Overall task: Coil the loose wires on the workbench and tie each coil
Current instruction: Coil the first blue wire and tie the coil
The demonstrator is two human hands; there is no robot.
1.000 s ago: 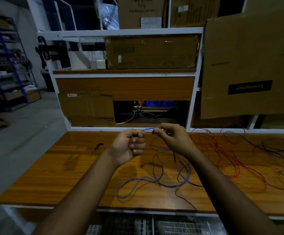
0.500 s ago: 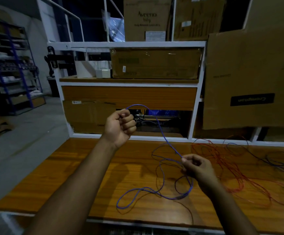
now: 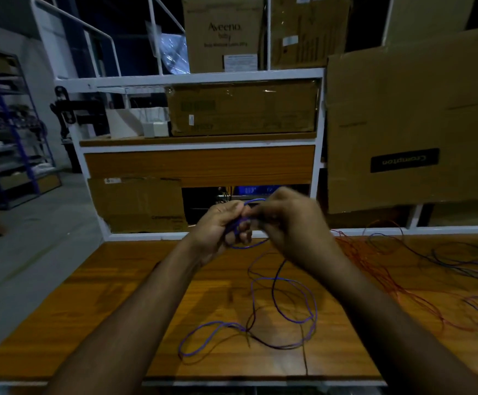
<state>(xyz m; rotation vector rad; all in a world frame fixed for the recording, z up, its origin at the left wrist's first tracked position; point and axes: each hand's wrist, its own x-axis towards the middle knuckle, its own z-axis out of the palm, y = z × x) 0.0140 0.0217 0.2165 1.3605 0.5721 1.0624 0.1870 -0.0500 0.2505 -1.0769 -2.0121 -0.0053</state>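
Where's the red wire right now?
In the head view the red wire lies loose on the right part of the workbench, right of the right hand and beside the blue wire.

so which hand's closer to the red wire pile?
Right. The right hand is raised over the bench just left of the red wire pile; the left hand sits beyond it, farther left. Both pinch the blue wire.
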